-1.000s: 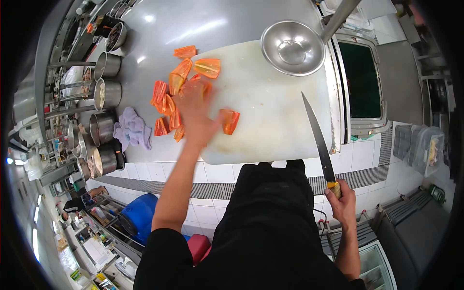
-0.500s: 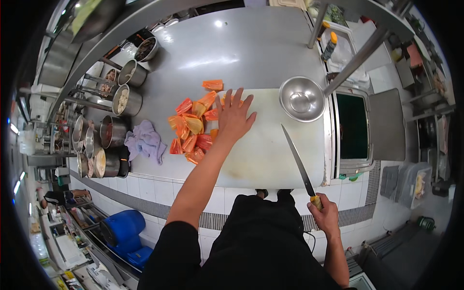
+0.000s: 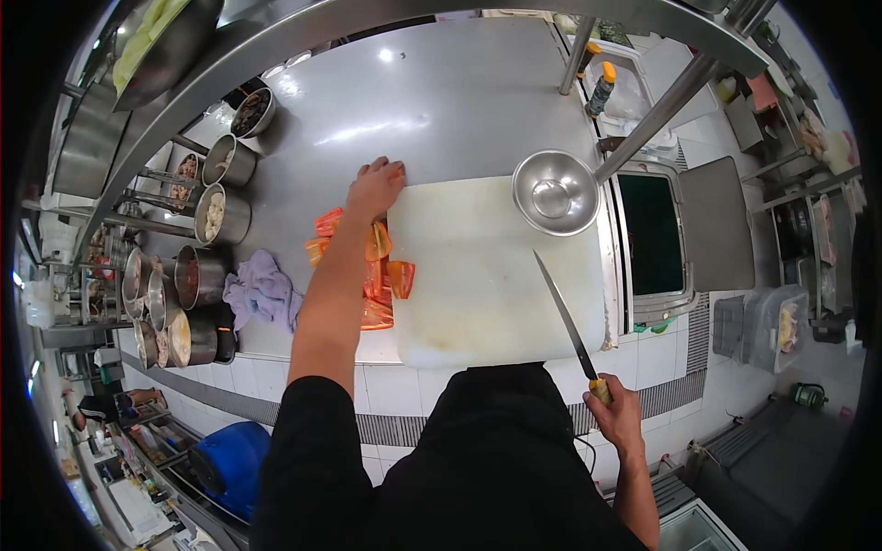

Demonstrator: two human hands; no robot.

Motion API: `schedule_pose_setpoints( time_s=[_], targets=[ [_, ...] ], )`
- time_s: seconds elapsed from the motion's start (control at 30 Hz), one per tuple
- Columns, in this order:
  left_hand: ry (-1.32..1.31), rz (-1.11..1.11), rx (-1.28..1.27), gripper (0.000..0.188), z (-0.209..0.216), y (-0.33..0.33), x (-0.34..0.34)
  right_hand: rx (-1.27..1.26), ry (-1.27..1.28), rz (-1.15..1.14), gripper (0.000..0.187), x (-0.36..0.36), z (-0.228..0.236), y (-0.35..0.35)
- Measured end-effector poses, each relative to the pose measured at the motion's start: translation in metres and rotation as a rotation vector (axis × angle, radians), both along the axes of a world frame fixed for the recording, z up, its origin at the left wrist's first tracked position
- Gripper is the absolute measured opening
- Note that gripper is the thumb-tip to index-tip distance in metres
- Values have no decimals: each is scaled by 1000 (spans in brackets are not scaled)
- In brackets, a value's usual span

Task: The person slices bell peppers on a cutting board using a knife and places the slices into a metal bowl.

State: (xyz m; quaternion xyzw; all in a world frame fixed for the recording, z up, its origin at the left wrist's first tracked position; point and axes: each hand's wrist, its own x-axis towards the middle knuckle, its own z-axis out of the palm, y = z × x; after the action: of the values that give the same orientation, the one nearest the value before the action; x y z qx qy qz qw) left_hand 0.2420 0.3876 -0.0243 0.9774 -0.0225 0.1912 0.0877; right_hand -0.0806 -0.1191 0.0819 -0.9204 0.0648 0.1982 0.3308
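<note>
My right hand [image 3: 614, 410] grips a long knife by its yellowish handle, off the near edge of the counter. Its blade [image 3: 562, 310] points away over the white cutting board [image 3: 491, 303]. At the far left corner of the board, my left hand [image 3: 375, 188] has its fingers curled over an orange bell pepper piece [image 3: 398, 173], which shows only in part. Nearer to me, red and orange pepper pieces [image 3: 375, 280] lie heaped along the board's left edge, some overlapping it. My left forearm hides part of the heap.
A steel bowl [image 3: 555, 193] sits at the board's far right corner, beside a slanting metal post [image 3: 657, 118]. On the left are a lilac cloth [image 3: 261, 292] and several steel pots [image 3: 200, 275] of food. An overhead rail [image 3: 404, 20] crosses the far side.
My left hand has moved left off the board, from flat and spread to curled over the far pepper piece. Some pieces lie closer to the board. The knife stays in my right hand.
</note>
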Motion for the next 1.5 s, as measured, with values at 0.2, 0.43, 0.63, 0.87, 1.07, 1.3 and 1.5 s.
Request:
schedule_pose_setpoints(
  time_s=[0.2, 0.43, 0.63, 0.87, 1.07, 1.3, 1.5],
  targets=[
    [756, 100, 40, 36, 51, 36, -42, 12, 34, -95, 42, -23, -7, -19],
    [-41, 1206, -26, 50, -25, 160, -191, 59, 27, -206, 33, -48, -14, -41],
    [-162, 919, -403, 56, -27, 260, -235, -8, 47, -127, 37, -32, -3, -41],
    [-196, 445, -1013, 35, 146, 123, -171, -3, 82, -105, 41, -29, 10, -39],
    [-267, 314, -1230, 39, 190, 57, -104, 22, 72, -130, 45, -43, 6, -65],
    [-449, 459, -752, 47, 270, 108, -85, 73, 43, -173, 41, -59, -16, -114],
    [-435, 708, -219, 64, 270, 252, -144, 88, 32, -181, 40, -46, -13, -126]
  ],
)
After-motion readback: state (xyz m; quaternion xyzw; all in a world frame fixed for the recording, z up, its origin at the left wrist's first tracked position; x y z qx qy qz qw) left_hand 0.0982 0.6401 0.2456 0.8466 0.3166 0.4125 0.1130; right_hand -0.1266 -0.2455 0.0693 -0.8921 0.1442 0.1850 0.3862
